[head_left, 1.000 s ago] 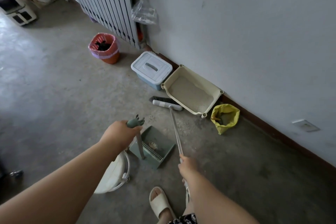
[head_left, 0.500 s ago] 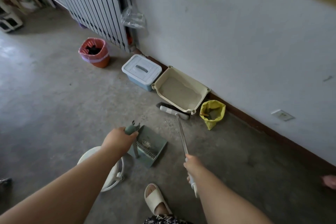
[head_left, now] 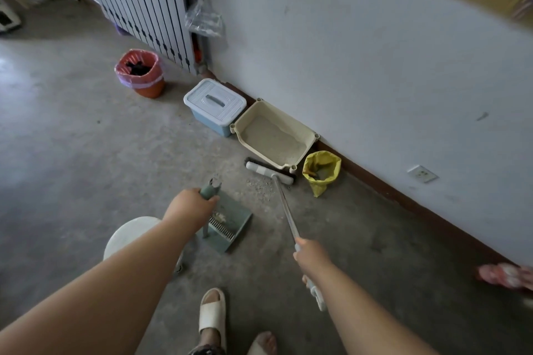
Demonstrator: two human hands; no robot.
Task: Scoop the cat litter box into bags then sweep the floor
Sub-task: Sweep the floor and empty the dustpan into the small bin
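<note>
Right now the left hand (head_left: 191,206) is curled round the top of the upright handle of the grey-green plastic dustpan (head_left: 235,217). The pan sits on the floor just beyond and to the right of that hand, with a row of comb teeth and a small pale clump in its tray. The right hand (head_left: 313,258) grips the thin metal shaft of the white-headed, dark-bristled broom (head_left: 268,172). The broom head lies well ahead of that hand, just beside the near rim of the cream rectangular plastic litter box (head_left: 288,120) against the wall. Loose pale litter grains (head_left: 259,184) are scattered between the broom head and the pan, so sweeping seems to be the step in hand. A quick pull would likely flick these light granules past the pan. On the rough, mottled grey concrete floor (head_left: 86,153) some could also slip under the pan's lip if the left hand lets it lift or tilt. The broom's far end is near the thin, crinkled yellow plastic bag (head_left: 321,171), which stands ahead and to the right of the right hand. The bag looks floppy, with its mouth open, and a sideways swing could topple it and spill what was scooped. The box itself looks rigid and smooth, with tubular corner posts and fine sandy litter banked inside.
</note>
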